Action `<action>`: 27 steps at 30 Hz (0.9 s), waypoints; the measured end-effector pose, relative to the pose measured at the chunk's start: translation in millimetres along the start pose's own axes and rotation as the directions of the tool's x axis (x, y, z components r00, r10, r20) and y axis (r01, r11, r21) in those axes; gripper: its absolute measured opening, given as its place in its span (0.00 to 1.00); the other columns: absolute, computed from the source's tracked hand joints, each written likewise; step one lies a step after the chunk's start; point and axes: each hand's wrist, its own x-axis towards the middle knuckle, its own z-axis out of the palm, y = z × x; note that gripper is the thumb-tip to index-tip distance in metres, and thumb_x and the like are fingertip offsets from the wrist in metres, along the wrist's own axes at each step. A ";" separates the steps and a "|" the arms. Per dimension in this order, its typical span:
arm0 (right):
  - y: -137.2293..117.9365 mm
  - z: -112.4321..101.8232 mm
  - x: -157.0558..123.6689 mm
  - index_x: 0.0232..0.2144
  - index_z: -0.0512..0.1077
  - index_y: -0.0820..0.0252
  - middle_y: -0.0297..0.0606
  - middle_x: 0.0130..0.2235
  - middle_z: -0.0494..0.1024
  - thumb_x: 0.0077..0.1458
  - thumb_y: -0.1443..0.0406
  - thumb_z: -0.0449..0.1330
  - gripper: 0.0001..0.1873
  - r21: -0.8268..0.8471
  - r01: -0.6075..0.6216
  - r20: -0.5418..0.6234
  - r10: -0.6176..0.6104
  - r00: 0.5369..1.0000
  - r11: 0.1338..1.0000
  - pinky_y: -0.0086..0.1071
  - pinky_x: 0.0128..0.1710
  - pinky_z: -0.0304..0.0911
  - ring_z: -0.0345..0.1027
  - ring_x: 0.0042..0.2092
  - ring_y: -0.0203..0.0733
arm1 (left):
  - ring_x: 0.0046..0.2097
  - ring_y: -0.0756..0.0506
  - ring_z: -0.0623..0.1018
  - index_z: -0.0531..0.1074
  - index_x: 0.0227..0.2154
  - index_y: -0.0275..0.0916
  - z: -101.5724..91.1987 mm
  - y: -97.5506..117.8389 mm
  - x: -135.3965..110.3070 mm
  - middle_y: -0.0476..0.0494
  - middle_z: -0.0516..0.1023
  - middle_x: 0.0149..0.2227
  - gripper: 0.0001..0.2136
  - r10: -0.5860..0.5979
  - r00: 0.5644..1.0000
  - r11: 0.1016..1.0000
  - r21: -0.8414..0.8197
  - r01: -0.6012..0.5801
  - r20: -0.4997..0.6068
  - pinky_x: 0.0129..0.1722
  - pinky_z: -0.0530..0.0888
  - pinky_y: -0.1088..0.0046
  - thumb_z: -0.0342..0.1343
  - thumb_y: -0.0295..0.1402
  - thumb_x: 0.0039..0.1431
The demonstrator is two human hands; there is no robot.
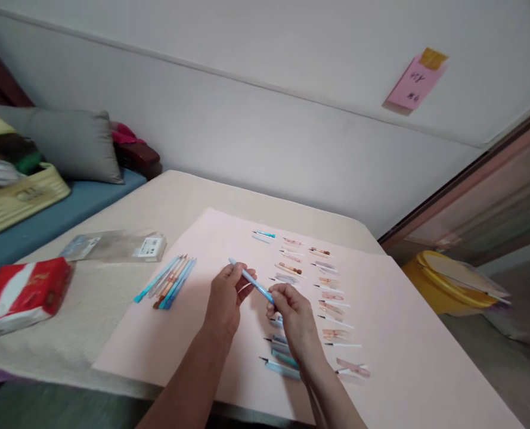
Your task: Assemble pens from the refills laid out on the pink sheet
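Beige cloth-covered surface bears a pale-pink sheet; above it the left hand and right hand, fingers curled in, pinch a slim, glossy light-blue pen slantwise. Small multicoloured pen parts lie in rows, the right hand hiding some.

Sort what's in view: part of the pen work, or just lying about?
Likely the job:
slender light-blue pen, held
slim blue and brown pens, side by side
small slender multicoloured pieces, in rows
pale pink flat sheet

Likely just lying about:
red-and-white soft pack
round yellow bucket
grey cushion
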 end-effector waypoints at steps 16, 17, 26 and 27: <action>15.0 -5.5 -13.6 0.23 0.67 0.60 0.31 0.18 0.69 0.57 0.57 0.47 0.17 -0.018 -0.094 0.139 0.095 0.986 0.995 0.27 0.23 0.57 0.63 0.20 0.34 | 0.35 0.47 0.75 0.70 0.30 0.35 2.6 -15.3 -11.8 0.42 0.76 0.30 0.11 0.066 0.998 0.991 0.115 -0.067 0.013 0.38 0.72 0.69 0.59 0.38 0.49; 17.2 -6.3 -12.6 0.24 0.67 0.61 0.31 0.18 0.69 0.57 0.56 0.47 0.18 0.031 -0.125 0.166 0.119 0.979 0.992 0.27 0.21 0.57 0.63 0.19 0.33 | 0.35 0.47 0.75 0.70 0.30 0.35 2.9 -15.6 -11.9 0.42 0.76 0.29 0.11 0.064 0.998 0.991 0.119 -0.066 0.016 0.38 0.72 0.68 0.59 0.38 0.49; 13.0 -5.8 -16.7 0.23 0.63 0.58 0.26 0.18 0.66 0.49 0.64 0.57 0.06 -0.035 -0.061 0.000 0.061 0.998 0.998 0.25 0.21 0.57 0.61 0.20 0.32 | 0.36 0.48 0.74 0.70 0.30 0.36 4.6 -17.0 -14.2 0.44 0.74 0.30 0.10 0.035 0.999 0.994 0.105 -0.039 0.039 0.40 0.71 0.69 0.59 0.37 0.49; 12.8 -5.6 -16.5 0.22 0.64 0.58 0.27 0.17 0.67 0.51 0.62 0.55 0.09 -0.018 -0.072 0.024 0.073 0.997 0.997 0.26 0.21 0.57 0.61 0.19 0.32 | 0.37 0.48 0.74 0.70 0.29 0.36 4.9 -16.7 -14.9 0.45 0.74 0.30 0.10 0.044 0.998 0.992 0.113 -0.049 0.050 0.40 0.71 0.70 0.59 0.38 0.49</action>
